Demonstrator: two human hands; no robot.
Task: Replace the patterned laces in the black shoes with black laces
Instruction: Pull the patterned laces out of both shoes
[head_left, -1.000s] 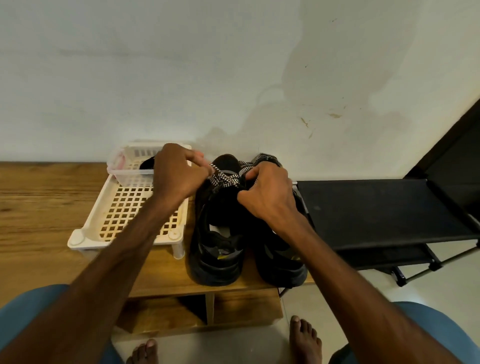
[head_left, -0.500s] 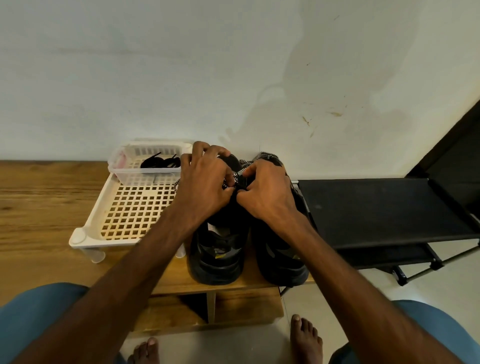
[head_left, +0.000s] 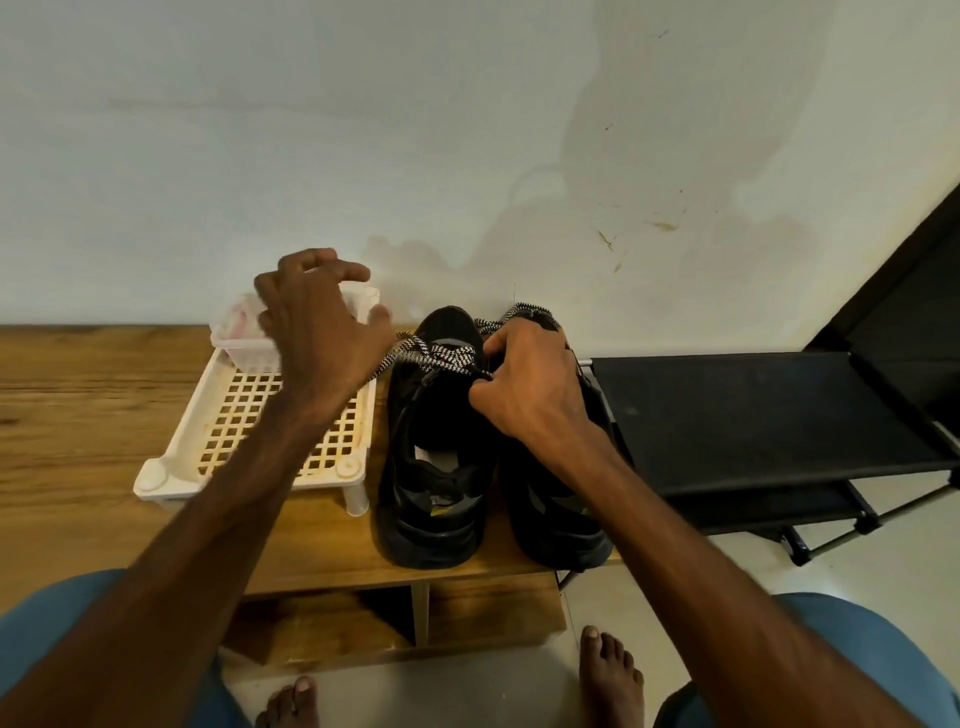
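A stained pale wall (head_left: 363, 130) backs a wooden desk (head_left: 78, 415) where two black shoes stand side by side, heels toward the person: the left shoe (head_left: 431, 519) and the right shoe (head_left: 561, 525). A black-and-white patterned lace (head_left: 441, 356) crosses the left shoe's top. The right hand (head_left: 530, 384) pinches this lace with curled fingers (head_left: 480, 400). The left hand (head_left: 317, 327), blurred, hovers with fingers spread and holding nothing, over a small clear container (head_left: 239, 338) on a white slotted tray (head_left: 234, 410). A black rack (head_left: 753, 415) stands just right of the shoes.
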